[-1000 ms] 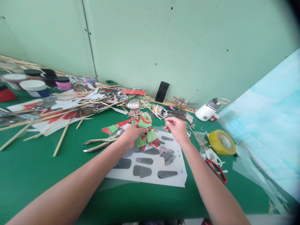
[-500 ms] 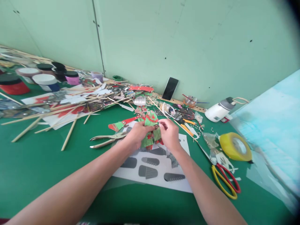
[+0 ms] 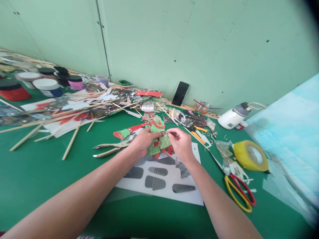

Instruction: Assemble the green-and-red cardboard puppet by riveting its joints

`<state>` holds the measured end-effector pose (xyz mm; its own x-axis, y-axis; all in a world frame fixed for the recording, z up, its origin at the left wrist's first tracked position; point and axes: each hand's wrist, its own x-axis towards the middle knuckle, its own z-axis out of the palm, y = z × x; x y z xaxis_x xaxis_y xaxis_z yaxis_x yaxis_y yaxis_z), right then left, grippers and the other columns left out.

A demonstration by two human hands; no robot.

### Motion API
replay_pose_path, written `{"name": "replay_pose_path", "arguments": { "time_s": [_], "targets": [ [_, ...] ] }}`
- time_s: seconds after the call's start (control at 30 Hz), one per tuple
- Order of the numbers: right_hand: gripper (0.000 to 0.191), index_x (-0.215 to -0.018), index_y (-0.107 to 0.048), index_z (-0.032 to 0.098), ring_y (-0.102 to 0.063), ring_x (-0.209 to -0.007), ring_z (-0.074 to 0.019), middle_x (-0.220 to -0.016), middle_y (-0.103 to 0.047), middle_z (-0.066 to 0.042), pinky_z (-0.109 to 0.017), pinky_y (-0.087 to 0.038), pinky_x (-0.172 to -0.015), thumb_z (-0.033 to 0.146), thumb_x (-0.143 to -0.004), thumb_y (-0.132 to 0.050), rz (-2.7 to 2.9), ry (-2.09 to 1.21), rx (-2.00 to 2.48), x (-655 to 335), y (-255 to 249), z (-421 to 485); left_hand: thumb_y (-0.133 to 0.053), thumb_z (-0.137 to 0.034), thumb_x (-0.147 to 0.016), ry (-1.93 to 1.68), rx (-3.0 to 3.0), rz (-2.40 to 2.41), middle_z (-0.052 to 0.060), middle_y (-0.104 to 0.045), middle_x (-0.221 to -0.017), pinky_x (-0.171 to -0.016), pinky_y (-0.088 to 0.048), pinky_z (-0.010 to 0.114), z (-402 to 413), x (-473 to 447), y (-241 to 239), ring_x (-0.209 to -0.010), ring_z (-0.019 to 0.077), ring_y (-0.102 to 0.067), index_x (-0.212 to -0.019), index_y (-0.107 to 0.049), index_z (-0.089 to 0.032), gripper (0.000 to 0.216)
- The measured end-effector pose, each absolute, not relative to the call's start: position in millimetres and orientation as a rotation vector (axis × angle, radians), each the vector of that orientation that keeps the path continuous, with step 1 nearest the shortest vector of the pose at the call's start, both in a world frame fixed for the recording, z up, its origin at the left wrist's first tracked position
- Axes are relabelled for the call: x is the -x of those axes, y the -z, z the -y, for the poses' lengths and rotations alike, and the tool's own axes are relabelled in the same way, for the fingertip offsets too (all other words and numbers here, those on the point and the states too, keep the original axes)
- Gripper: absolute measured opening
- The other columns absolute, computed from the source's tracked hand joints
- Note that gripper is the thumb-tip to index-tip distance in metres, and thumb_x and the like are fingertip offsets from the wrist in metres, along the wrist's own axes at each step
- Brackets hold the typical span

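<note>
Well, the pale green panelled wall (image 3: 139, 39) rises beyond the sheet I take my bearings from, and the smooth dark green tabletop (image 3: 50, 179) spreads all around it. That sheet, a white piece of paper printed with dark grey rounded shapes (image 3: 139, 186), lies under the busy hands. To the right of it rest long-bladed scissors with one red and one yellow handle (image 3: 229, 174) and, farther out, a thick yellow roll of tape (image 3: 240, 154). Left of it lies a silver metal hand tool with two slim handles (image 3: 122, 144), its working end lost behind the near arm.

Over the sheet's far part is a flat red-and-green figure (image 3: 163, 142) made of several thin pieces. The left hand (image 3: 143, 142) is clamped on it, thumb across the front. The right hand (image 3: 181, 142) is curled into a close pinch at the figure's upper edge; whether a tiny part sits between those fingertips, I can't tell.

To my eye, this is fine fingertip work at a joint or edge of the figure. Continuing there calls, I'd judge, for a steady left grip and small, precise right-hand movements, without creasing the thin pieces.
</note>
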<state>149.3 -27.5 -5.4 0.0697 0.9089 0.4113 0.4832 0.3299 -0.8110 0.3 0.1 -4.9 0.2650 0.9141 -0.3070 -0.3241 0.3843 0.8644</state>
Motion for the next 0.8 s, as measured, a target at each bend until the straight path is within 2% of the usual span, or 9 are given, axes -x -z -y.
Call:
{"name": "replay_pose_path", "arguments": {
  "time_s": [0.23,0.33,0.47,0.57,0.7,0.8],
  "targets": [
    [0.013,-0.077,-0.07,0.018,-0.061,-0.063,-0.0162,-0.07,-0.069,-0.003,-0.026,-0.048,-0.059,0.029,-0.074,-0.066,1.434,-0.763,1.311,-154,7,22,-0.077,-0.021,-0.061,-0.933,-0.788,-0.909,0.003,-0.063,-0.06,-0.048,-0.05,0.027,1,1,2,-0.048,0.0127,-0.057,-0.073,-0.064,-0.013,0.019],
    [0.013,-0.075,-0.069,0.018,-0.06,-0.059,-0.0153,-0.063,-0.066,-0.001,-0.026,-0.048,-0.057,0.03,-0.073,-0.067,1.364,-0.799,1.289,-160,5,18,-0.078,-0.022,-0.061,-0.937,-0.791,-0.885,0.004,-0.066,-0.066,-0.053,-0.053,0.028,2,0,-1,-0.055,0.0147,-0.061,-0.077,-0.066,-0.013,0.021],
    [0.011,-0.076,-0.065,0.018,-0.064,-0.06,-0.016,-0.067,-0.067,-0.002,-0.026,-0.05,-0.057,0.028,-0.075,-0.063,1.357,-0.715,1.296,-171,-7,17,-0.08,-0.026,-0.059,-0.951,-0.8,-0.913,0.006,-0.071,-0.076,-0.056,-0.054,0.03,4,-2,-3,-0.062,0.0171,-0.065,-0.08,-0.068,-0.014,0.027],
    [0.011,-0.077,-0.066,0.017,-0.063,-0.057,-0.0149,-0.063,-0.066,-0.002,-0.024,-0.048,-0.053,0.028,-0.076,-0.063,1.413,-0.709,1.307,-172,-16,22,-0.083,-0.029,-0.056,-0.977,-0.828,-0.927,0.006,-0.072,-0.077,-0.057,-0.054,0.03,4,-3,-2,-0.063,0.018,-0.065,-0.08,-0.07,-0.015,0.031],
    [0.014,-0.078,-0.07,0.016,-0.059,-0.052,-0.0137,-0.057,-0.063,-0.001,-0.023,-0.045,-0.05,0.028,-0.075,-0.065,1.452,-0.865,1.328,-164,-18,28,-0.084,-0.03,-0.054,-1.037,-0.852,-0.934,0.006,-0.072,-0.077,-0.063,-0.055,0.031,4,-4,3,-0.067,0.0185,-0.067,-0.081,-0.072,-0.015,0.033],
    [0.015,-0.078,-0.072,0.015,-0.06,-0.051,-0.0146,-0.058,-0.065,-0.002,-0.025,-0.046,-0.049,0.028,-0.072,-0.067,1.437,-0.9,1.375,-159,-16,30,-0.083,-0.03,-0.056,-1.033,-0.855,-0.936,0.005,-0.072,-0.074,-0.061,-0.055,0.031,4,-4,4,-0.066,0.0188,-0.067,-0.081,-0.071,-0.016,0.032]
  ]
}}
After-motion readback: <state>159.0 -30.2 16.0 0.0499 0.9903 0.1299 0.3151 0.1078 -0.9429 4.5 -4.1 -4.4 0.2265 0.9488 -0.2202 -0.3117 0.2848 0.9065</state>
